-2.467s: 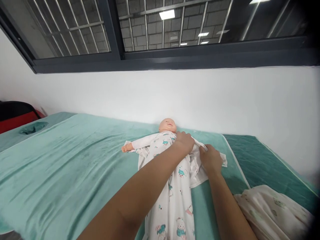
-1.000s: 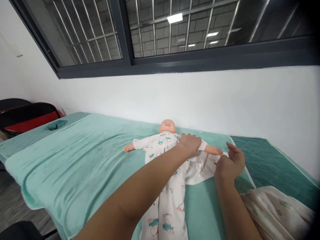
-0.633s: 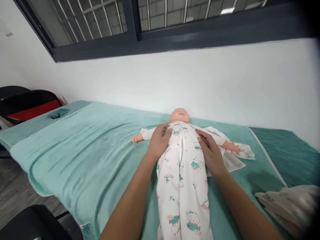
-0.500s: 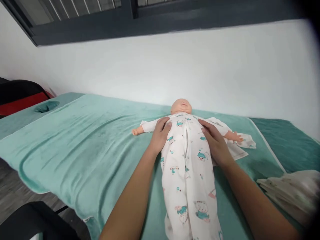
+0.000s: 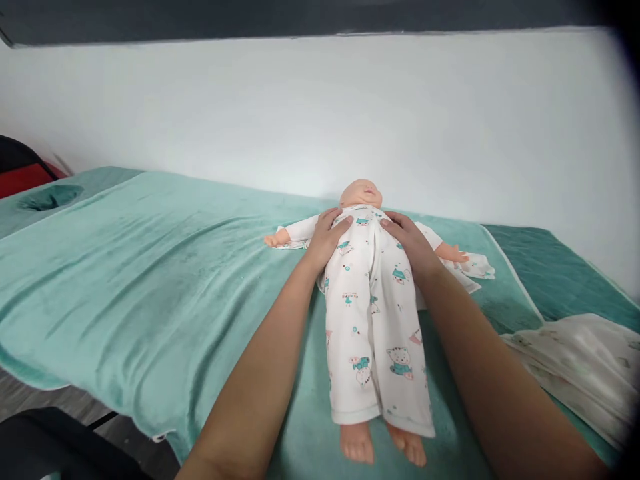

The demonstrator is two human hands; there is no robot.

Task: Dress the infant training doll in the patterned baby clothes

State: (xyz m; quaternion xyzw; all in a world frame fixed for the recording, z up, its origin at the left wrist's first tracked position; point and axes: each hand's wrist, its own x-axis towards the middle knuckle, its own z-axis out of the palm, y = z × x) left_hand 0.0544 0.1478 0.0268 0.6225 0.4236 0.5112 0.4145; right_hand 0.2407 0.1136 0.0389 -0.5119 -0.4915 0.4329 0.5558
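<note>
A baby doll (image 5: 361,193) lies on its back with its arms spread and its bare feet toward me. White printed trousers (image 5: 373,300) cover its legs and reach high up its torso. My left hand (image 5: 327,240) is closed on the trousers' upper left side, thumb on the front. On the upper right side, my right hand (image 5: 410,243) grips them in the same way. Some fingertips are hidden against the cloth and the doll's body. A white printed top (image 5: 300,230) shows at the doll's arms and lies partly spread beneath it.
A light green cover (image 5: 150,267) lies over the bed, against a white wall (image 5: 225,120). Crumpled pale printed cloth (image 5: 585,367) lies at the right. A black and red object (image 5: 23,170) stands at the far left, and a dark object (image 5: 60,447) is at the lower left.
The view has shifted, so the doll's feet and the trouser hems now show. Both thumbs have moved inward on the trousers near the top, and the hands sit closer to the doll's head.
</note>
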